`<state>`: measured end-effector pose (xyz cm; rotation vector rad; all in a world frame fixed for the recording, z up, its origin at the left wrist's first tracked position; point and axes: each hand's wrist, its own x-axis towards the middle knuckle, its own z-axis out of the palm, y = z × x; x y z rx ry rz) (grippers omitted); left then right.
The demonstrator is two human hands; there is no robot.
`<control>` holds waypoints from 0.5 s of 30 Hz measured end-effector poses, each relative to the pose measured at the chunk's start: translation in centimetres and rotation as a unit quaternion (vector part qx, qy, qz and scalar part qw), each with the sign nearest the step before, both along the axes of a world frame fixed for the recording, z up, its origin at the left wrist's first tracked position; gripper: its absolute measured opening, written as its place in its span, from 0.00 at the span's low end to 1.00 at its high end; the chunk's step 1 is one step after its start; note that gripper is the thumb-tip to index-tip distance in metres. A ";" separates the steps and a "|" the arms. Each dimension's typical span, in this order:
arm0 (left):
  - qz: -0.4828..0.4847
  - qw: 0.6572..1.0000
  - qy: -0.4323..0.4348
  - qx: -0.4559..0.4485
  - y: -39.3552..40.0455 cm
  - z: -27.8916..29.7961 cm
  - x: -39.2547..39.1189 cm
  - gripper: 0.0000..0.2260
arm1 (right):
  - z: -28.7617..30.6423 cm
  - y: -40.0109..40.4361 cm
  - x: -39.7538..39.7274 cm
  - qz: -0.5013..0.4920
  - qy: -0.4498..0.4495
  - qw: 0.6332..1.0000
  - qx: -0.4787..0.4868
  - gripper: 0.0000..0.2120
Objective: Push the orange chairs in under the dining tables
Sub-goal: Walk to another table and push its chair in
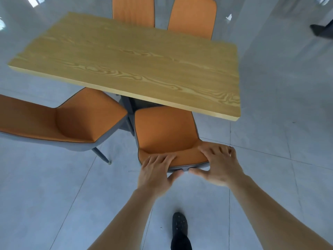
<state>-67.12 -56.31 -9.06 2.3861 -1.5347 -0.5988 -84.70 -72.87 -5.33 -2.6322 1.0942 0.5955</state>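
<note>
A wooden dining table [126, 56] fills the middle of the view. An orange chair [162, 130] stands at its near edge, the front of its seat just under the tabletop. My left hand [155, 174] and my right hand [218, 165] both grip the top of this chair's backrest, fingers over the front and thumbs behind. A second orange chair [72, 120] stands to the left, turned at an angle and mostly outside the table. Two more orange chair backs [133, 11] [192, 17] rise behind the table's far edge.
Grey tiled floor [270, 159] lies all around. My dark shoe [180, 226] is on the floor below my arms. Another person's dark shoe [322, 30] shows at the upper right edge. A bit of white litter [229, 17] lies on the floor beyond the table.
</note>
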 end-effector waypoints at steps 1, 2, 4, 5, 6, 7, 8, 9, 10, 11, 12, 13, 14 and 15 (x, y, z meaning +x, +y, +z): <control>-0.007 1.000 -0.002 0.000 0.1 -0.2 0.2 0.30 | -0.3 0.3 0.0 -0.004 -0.003 1.000 -0.016 0.49; -0.015 1.000 -0.003 0.001 0.2 -0.4 0.3 0.29 | -0.5 0.6 -0.2 -0.009 -0.003 1.000 -0.029 0.49; -0.033 0.999 -0.010 0.002 0.6 -0.5 0.5 0.27 | -0.7 1.5 -0.4 -0.014 0.006 0.998 -0.053 0.49; -0.041 0.999 -0.012 0.003 0.9 -0.5 0.8 0.27 | -0.8 2.1 -0.3 -0.018 0.012 0.998 -0.060 0.50; -0.050 0.999 -0.012 0.006 1.3 -0.5 1.1 0.27 | -0.8 2.8 -0.2 -0.024 0.018 0.998 -0.063 0.51; -0.060 0.998 -0.011 0.007 1.8 -0.5 1.4 0.27 | -0.7 3.7 -0.1 -0.033 0.021 0.997 -0.065 0.52; -0.069 0.998 -0.009 0.008 2.4 -0.5 1.9 0.27 | -0.7 4.7 0.1 -0.044 0.023 0.997 -0.065 0.53; -0.079 0.997 -0.007 0.010 3.0 -0.5 2.4 0.27 | -0.7 5.7 0.3 -0.054 0.021 0.996 -0.066 0.54; -0.089 0.996 -0.006 0.013 3.7 -0.4 3.0 0.26 | -0.7 6.8 0.6 -0.065 0.016 0.995 -0.068 0.54; -0.098 0.995 -0.006 0.014 4.3 -0.4 3.7 0.26 | -0.7 7.8 0.9 -0.075 0.010 0.995 -0.071 0.54; -0.105 0.994 -0.005 0.015 4.9 -0.4 4.4 0.26 | -0.8 8.8 1.4 -0.083 0.007 0.994 -0.072 0.54; -0.113 0.993 -0.004 0.016 5.6 -0.3 5.2 0.26 | -0.8 9.8 1.9 -0.089 0.006 0.993 -0.074 0.53; -0.120 0.993 -0.003 0.019 6.2 -0.2 6.0 0.26 | -0.9 10.9 2.5 -0.094 0.005 0.993 -0.077 0.52; -0.127 0.992 -0.001 0.023 6.9 -0.1 6.8 0.27 | -1.0 11.9 3.1 -0.100 0.003 0.992 -0.080 0.52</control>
